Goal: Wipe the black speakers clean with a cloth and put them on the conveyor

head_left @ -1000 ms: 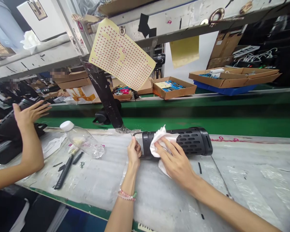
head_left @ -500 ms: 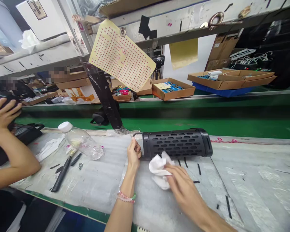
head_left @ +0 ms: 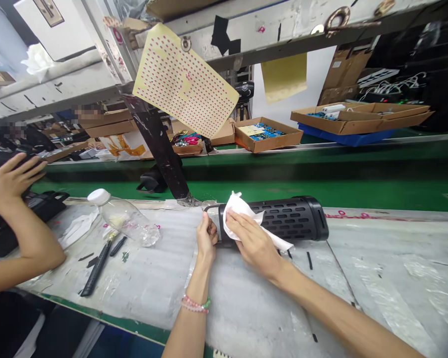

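Observation:
A long black speaker-like housing with rows of slots lies on its side across the bench. My left hand is closed around its left end, by the rim and the pale end piece. With my right hand I press a crumpled white cloth onto the slotted face near that end. The cloth hides part of the grille, and a loose corner trails to the right. Fingers of the right hand lie together over the cloth.
Left of my hands lie a clear plastic bottle with a white cap and a black-handled brush. Further left, a co-worker's arm rests on the bench. A dark post rises behind, beside the green conveyor and cardboard trays.
My right hand has moved up and left with the cloth, from in front of the housing onto its slotted face. My left hand keeps its hold. The co-worker's hand shifted slightly right.

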A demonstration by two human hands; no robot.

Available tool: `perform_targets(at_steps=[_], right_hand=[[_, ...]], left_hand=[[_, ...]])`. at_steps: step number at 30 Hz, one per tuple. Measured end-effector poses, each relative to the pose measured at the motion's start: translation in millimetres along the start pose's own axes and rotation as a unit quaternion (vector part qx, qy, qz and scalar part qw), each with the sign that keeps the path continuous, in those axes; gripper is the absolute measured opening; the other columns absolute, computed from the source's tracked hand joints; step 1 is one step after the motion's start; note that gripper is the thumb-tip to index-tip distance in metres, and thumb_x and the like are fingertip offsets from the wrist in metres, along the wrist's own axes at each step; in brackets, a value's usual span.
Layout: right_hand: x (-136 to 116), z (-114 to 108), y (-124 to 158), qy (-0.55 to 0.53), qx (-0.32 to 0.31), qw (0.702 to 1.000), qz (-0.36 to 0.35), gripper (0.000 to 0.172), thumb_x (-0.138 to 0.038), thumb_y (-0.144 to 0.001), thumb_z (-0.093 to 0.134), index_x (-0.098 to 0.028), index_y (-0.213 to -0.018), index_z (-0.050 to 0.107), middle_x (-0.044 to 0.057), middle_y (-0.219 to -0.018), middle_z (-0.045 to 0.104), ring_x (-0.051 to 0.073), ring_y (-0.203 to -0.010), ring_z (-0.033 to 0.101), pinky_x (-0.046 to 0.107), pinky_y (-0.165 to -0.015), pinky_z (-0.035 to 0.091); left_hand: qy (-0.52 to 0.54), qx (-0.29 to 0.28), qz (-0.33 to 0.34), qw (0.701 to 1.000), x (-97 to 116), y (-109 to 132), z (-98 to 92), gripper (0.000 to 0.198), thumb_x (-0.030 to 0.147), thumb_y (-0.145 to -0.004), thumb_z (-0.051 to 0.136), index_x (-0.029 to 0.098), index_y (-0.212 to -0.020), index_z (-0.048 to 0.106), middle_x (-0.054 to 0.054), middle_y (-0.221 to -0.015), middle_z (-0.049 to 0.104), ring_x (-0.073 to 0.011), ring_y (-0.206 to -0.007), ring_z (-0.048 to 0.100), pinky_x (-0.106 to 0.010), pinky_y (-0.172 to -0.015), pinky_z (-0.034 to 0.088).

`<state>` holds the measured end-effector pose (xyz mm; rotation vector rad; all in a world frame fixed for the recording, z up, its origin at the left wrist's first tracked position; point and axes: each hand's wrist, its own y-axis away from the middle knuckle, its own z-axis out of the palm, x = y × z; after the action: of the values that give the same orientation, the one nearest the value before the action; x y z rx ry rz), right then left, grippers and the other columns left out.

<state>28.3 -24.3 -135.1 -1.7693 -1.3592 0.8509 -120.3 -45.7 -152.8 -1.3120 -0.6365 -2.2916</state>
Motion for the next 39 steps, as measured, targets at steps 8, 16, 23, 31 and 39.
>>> perform_targets(at_steps=[8,16,23,31,39], right_hand=[[-26.0,-34.1,53.3,-0.180,-0.170,0.948,0.201,0.040,-0.007,-0.086,0.039,-0.018,-0.114,0.065,0.009,-0.106,0.073,0.021,-0.100,0.068,0.037,-0.087,0.056],[-18.3,-58.2,39.1,-0.360,-0.113,0.729,0.571,0.028,-0.042,-0.084,0.055,-0.018,-0.091,0.066,0.002,-0.086,0.067,0.020,-0.082,0.059,0.029,-0.073,0.043],[-25.3,-47.5,53.7,-0.406,-0.063,0.676,0.612,0.029,-0.047,-0.074,0.060,-0.018,-0.078,0.062,0.002,-0.080,0.062,0.019,-0.079,0.053,0.028,-0.070,0.037],[-28.6,-77.1,46.5,-0.535,-0.223,0.556,0.596,0.017,-0.034,-0.059,0.054,-0.018,-0.067,0.056,-0.004,-0.055,0.044,0.010,-0.051,0.036,0.022,-0.048,0.025],[-43.5,-84.0,41.7,-0.493,-0.359,0.576,0.544,0.020,-0.017,-0.062,0.048,-0.020,-0.048,0.035,-0.005,-0.048,0.022,0.008,-0.048,0.016,0.028,-0.046,0.009]], left_hand=[[-0.026,0.003,0.003,1.000,1.7,-1.6,0.2,0.065,0.075,-0.056,0.070,0.021,-0.060,0.033,0.011,-0.044,0.031,-0.0006,-0.035,0.015,-0.015,-0.032,0.008],[-0.112,0.035,0.084,0.990,-1.4,-6.5,-7.6,0.056,0.073,-0.070,0.061,0.017,-0.079,0.056,0.007,-0.052,0.047,-0.0055,-0.036,0.036,-0.018,-0.034,0.029],[-0.167,0.036,0.150,0.974,-0.9,-5.5,-11.4,0.059,0.077,-0.075,0.052,0.019,-0.064,0.052,0.006,-0.044,0.043,-0.0082,-0.035,0.037,-0.021,-0.034,0.031],[-0.196,0.012,0.185,0.963,-4.1,-3.3,-16.2,0.051,0.065,-0.083,0.043,0.020,-0.064,0.055,0.006,-0.039,0.039,-0.0097,-0.034,0.032,-0.021,-0.035,0.027],[-0.254,0.014,0.237,0.938,-5.6,25.1,-23.6,0.045,0.051,-0.085,0.039,0.018,-0.062,0.060,0.002,-0.046,0.042,-0.0119,-0.043,0.041,-0.022,-0.042,0.032]])
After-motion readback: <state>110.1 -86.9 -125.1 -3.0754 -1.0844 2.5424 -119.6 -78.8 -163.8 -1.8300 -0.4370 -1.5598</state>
